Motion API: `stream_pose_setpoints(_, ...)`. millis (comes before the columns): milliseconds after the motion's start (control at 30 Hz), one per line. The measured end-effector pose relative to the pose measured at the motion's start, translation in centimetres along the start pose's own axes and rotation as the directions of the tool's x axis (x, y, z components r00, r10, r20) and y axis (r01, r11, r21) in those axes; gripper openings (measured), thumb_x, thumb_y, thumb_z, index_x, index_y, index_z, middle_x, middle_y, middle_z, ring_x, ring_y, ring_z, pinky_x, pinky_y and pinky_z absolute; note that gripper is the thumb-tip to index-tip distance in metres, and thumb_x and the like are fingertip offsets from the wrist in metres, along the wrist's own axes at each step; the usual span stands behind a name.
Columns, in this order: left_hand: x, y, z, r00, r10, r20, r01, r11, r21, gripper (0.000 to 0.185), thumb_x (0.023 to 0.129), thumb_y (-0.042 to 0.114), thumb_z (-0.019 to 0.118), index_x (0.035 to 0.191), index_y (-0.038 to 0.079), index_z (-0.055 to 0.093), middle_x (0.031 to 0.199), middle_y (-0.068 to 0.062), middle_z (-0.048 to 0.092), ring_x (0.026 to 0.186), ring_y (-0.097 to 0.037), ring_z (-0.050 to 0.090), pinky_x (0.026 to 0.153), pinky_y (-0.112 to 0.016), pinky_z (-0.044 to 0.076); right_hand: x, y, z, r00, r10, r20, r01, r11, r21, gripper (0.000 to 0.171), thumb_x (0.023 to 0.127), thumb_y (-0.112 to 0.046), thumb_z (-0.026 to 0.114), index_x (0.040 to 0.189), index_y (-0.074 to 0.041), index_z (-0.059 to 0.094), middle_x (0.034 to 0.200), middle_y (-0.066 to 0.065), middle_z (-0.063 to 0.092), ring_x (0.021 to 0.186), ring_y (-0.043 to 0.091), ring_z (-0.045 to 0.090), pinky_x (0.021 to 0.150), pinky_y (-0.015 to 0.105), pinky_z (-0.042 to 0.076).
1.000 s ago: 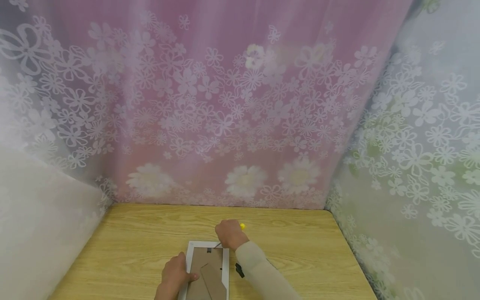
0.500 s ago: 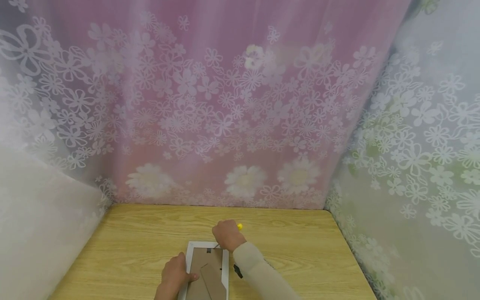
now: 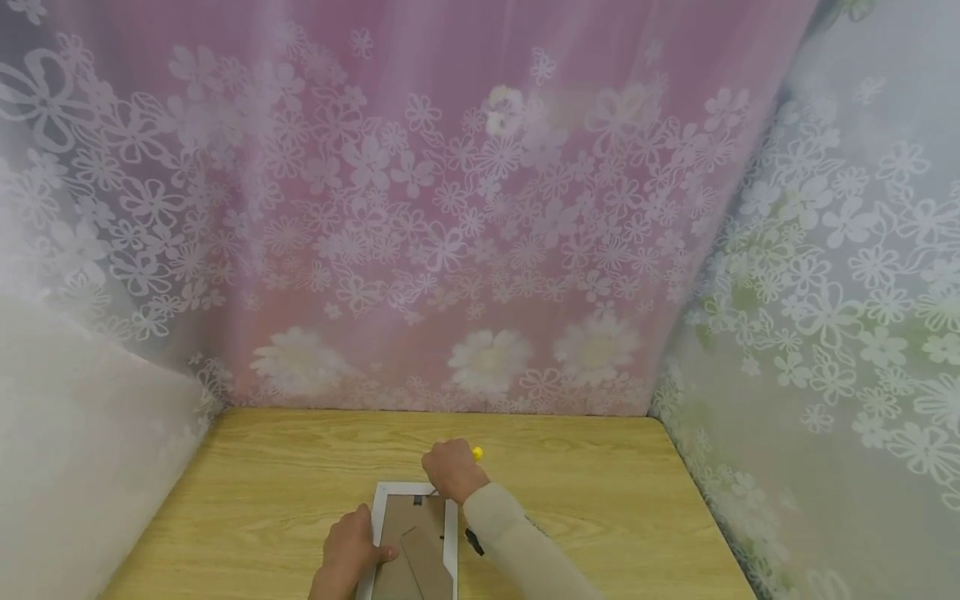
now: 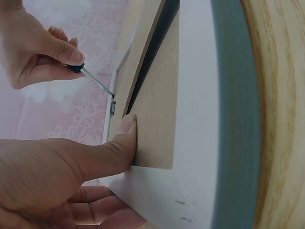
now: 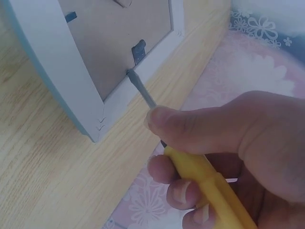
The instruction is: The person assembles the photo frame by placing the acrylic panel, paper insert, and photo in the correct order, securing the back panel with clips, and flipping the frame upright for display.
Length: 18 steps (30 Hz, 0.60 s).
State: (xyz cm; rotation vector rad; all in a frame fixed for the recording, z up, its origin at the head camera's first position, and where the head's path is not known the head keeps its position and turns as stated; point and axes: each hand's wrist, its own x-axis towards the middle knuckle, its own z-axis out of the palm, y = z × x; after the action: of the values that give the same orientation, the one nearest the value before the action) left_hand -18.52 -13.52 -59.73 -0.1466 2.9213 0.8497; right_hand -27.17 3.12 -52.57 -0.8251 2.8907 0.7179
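A white picture frame (image 3: pixel 452 550) lies face down, its brown backing board (image 5: pixel 112 43) and slanted stand flap (image 3: pixel 424 560) showing. My left hand (image 3: pixel 349 546) grips the frame's left side, thumb on the backing and fingers around the outer edge, as the left wrist view shows. In my right hand (image 3: pixel 454 468) is a screwdriver (image 5: pixel 202 179) with a yellow handle, fingers curled round it and thumb along its shaft. The flat tip meets the inner edge of the frame's far side, beside a small black metal hanger (image 5: pixel 138 51).
The frame rests on a wood-grain table (image 3: pixel 600 500). Behind it hangs a pink flowered curtain (image 3: pixel 465 250), with pale flowered curtains (image 3: pixel 847 333) at the sides. A small dark tab (image 5: pixel 71 17) sits at the backing's long edge.
My right hand has shifted slightly left with the screwdriver, its tip staying near the hanger. The left hand and the picture frame look still.
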Motion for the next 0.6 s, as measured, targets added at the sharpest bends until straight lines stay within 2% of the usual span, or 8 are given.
stream_pose_setpoints(133,0.1,-0.1,0.1,1.0,0.007,-0.001,-0.007,1.0,0.004,0.056,0.065,0.024,0.097,0.095,-0.001,0.058,0.079,-0.01,0.063,0.072,-0.025,0.062,0.065,-0.041,0.052,0.1,-0.3,-0.3,1.0,0.01,0.003,-0.009,0.999,-0.034,0.031,0.1,-0.021,0.068,0.069,-0.021,0.066,0.066,-0.008,0.064,0.054,0.004,0.042,0.052,0.024,0.049)
stream_pose_setpoints(233,0.2,-0.2,0.2,1.0,0.013,-0.003,-0.013,1.0,0.011,0.056,0.065,0.025,0.097,0.094,-0.001,0.057,0.078,-0.009,0.062,0.071,-0.025,0.061,0.064,-0.041,0.051,0.1,-0.6,-0.4,1.0,0.009,-0.003,-0.009,0.998,-0.054,0.028,0.101,-0.022,0.066,0.073,-0.023,0.07,0.069,-0.009,0.067,0.056,0.003,0.046,0.054,0.024,0.051)
stream_pose_setpoints(400,0.2,-0.2,0.3,1.0,0.007,0.004,-0.007,1.0,0.019,0.055,0.065,0.025,0.097,0.093,0.0,0.057,0.078,-0.009,0.061,0.07,-0.024,0.06,0.064,-0.04,0.05,-0.1,-0.9,-0.5,1.0,-0.008,-0.006,0.007,0.995,-0.1,0.014,0.098,-0.025,0.071,0.086,-0.026,0.078,0.078,-0.009,0.073,0.063,0.004,0.061,0.061,0.025,0.056)
stream_pose_setpoints(600,0.2,-0.1,0.2,1.0,0.01,0.0,-0.01,1.0,0.016,0.055,0.065,0.025,0.097,0.094,0.0,0.057,0.079,-0.009,0.062,0.072,-0.025,0.061,0.065,-0.041,0.051,0.0,-1.1,-0.6,1.0,0.002,-0.002,-0.002,0.992,-0.13,0.01,0.097,-0.027,0.073,0.089,-0.027,0.079,0.079,-0.009,0.073,0.061,0.004,0.06,0.061,0.024,0.056)
